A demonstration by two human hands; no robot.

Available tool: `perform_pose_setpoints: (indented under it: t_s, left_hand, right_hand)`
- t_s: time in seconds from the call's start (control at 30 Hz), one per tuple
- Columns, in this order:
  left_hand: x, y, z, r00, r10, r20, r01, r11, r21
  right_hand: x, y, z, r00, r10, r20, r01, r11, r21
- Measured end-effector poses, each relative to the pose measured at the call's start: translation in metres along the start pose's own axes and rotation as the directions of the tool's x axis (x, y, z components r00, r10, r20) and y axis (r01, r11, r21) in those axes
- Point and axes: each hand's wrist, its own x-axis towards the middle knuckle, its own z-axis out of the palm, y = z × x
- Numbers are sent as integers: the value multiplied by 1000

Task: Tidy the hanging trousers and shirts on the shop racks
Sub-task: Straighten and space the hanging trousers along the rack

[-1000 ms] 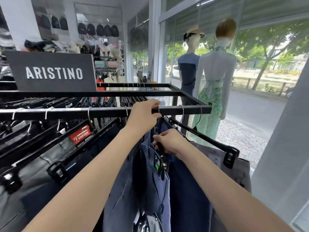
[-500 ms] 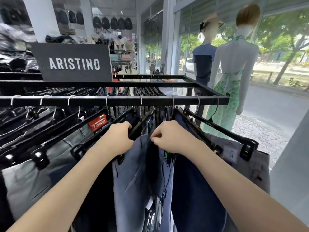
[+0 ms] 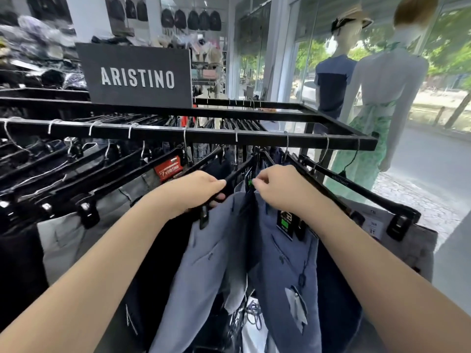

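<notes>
A black metal rack [image 3: 254, 137] carries several trousers on black clip hangers. My left hand [image 3: 193, 193] grips the black hanger bar of a grey-blue pair of trousers [image 3: 204, 263]. My right hand [image 3: 279, 189] pinches the top of the neighbouring blue pair [image 3: 288, 263] at its waistband, next to a green and black tag [image 3: 285, 226]. The two pairs hang slightly apart below my hands. A light grey pair [image 3: 413, 240] hangs at the right end and a pale grey pair [image 3: 63, 240] to the left.
A black ARISTINO sign [image 3: 137, 75] stands on the rack top. Two mannequins [image 3: 377, 80] stand at the shop window on the right. Backpacks [image 3: 191, 20] and packed goods fill the far wall and left shelves.
My left hand came down from the rack bar onto a hanger. Both hands have spread the two blue pairs apart, and the view has shifted closer and to the right.
</notes>
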Motion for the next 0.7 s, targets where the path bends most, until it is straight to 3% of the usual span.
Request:
perform_pose_setpoints:
  t_s: [0.07,0.13,0.2,0.33,0.4,0.5,0.57,0.7]
  left_hand:
    - [-6,5,10,988,-54,142,97,942,-322]
    - [-6,3,15,972,-25,234,137,870,-474]
    - [-1,-3,18,960,39,276,122,831,-542]
    - [6,-18,21,940,124,317,74,836,-544]
    - [10,-26,19,965,102,243,44,845,-532]
    - [21,-43,8,999,-36,29,45,908,-418]
    - [26,-56,0,992,-118,-34,98,926,-364]
    - [27,-67,-13,986,-163,-44,136,923,-361]
  right_hand:
    - [0,-13,4,1000,-4,28,1,992,123]
    - [3,-21,12,998,33,55,-43,978,202]
    - [6,-24,16,997,60,58,-69,982,176]
    - [7,-14,6,992,91,83,-104,980,169]
    - [8,-4,2,987,87,134,-129,930,344]
    - [9,4,-5,955,112,273,-260,757,600]
    - [13,8,-9,933,126,337,-321,717,619]
    - [18,15,-10,928,135,348,-325,752,574]
